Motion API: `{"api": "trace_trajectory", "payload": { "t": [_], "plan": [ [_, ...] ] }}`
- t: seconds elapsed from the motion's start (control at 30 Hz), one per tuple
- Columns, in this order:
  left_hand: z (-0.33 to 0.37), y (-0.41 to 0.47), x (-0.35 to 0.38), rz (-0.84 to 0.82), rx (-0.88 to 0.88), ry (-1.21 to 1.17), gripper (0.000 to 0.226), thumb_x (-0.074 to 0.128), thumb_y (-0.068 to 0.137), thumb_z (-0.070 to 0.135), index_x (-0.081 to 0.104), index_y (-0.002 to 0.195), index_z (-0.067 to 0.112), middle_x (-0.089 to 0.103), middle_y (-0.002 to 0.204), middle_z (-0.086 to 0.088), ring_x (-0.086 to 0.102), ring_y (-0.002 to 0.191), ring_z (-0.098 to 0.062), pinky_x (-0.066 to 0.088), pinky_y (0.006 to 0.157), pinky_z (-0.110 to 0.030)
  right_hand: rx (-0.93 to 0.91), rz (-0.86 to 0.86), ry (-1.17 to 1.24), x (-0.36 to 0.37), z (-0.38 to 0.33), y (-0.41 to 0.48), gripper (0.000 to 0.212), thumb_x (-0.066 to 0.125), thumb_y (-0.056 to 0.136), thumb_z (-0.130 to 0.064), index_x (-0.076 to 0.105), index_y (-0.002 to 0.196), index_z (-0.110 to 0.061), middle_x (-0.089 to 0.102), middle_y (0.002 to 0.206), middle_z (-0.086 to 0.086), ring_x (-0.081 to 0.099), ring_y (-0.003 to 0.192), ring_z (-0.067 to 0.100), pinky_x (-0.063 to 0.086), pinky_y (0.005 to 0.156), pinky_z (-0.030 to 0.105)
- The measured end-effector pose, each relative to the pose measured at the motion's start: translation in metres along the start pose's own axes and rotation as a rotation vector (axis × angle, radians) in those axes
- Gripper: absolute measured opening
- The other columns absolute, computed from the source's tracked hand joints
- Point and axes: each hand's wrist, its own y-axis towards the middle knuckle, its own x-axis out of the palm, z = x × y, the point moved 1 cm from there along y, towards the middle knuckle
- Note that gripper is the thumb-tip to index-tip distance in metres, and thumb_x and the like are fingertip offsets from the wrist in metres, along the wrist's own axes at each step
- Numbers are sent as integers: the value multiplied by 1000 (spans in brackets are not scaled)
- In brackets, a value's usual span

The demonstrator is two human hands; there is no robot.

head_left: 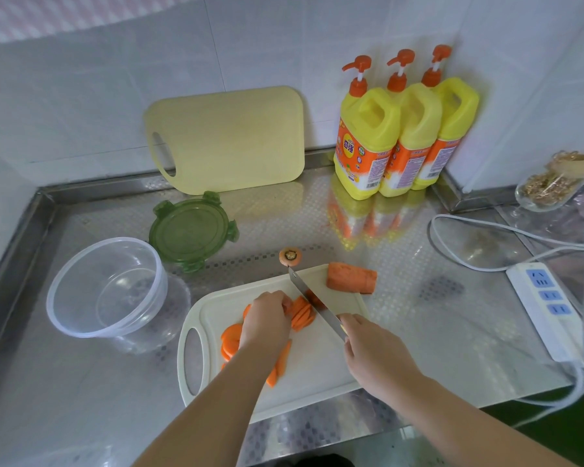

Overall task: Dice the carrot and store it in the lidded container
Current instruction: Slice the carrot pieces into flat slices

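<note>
Left hand (267, 318) curls over the fanned slices (302, 313) on the board (317, 375). Right hand (368, 352) grips the knife (317, 306), with the blade just beside those fingertips, so a sliding slice risks a cut. The chunk (351, 277) at the board's far edge could roll off. The container (105, 288) stands open, near on the left.

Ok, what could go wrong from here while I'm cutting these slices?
The knife blade runs right beside the left hand holding the slices, so a slip could nick a finger. The carrot chunk lies at the board's far edge and may roll onto the counter.
</note>
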Motion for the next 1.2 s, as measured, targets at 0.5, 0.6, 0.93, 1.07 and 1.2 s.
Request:
{"api": "trace_trajectory", "payload": {
  "t": [0.5,0.6,0.93,1.07,1.2],
  "plan": [
    [-4,1,1,-6,-53,-139,17,54,89,10,67,98,17,65,102,-2,58,93,-20,44,75,-26,-8,-5,-15,1,-1,-2,24,31,98,-16,43,119,-19,37,89,-9,45,73,14,35,64,23],
    [-4,1,1,6,-42,-129,16,54,90,12,67,98,18,65,102,-1,58,91,-18,42,73,-24,-12,-5,-13,1,-1,-2,26,31,99,-16,42,122,-19,37,90,-10,45,74,13,35,64,22],
    [-4,-7,-4,45,24,-75,13,55,94,22,62,103,18,57,104,0,56,90,-17,44,74,-24,-21,19,-3,1,-1,-1,29,32,99,-18,41,127,-21,38,92,-11,47,74,11,37,63,20],
    [-6,-8,-3,62,5,-114,9,51,95,17,58,100,19,56,103,0,53,87,-15,42,73,-23,-16,18,-2,1,-2,-1,29,32,99,-18,41,127,-20,39,92,-11,46,74,11,32,57,16],
    [-3,-6,1,33,39,-94,19,44,95,11,58,107,17,57,108,-2,53,91,-15,42,75,-23,-14,18,-5,1,-3,-1,28,32,99,-18,42,125,-20,38,91,-11,46,75,11,34,61,19]
  ]
}}
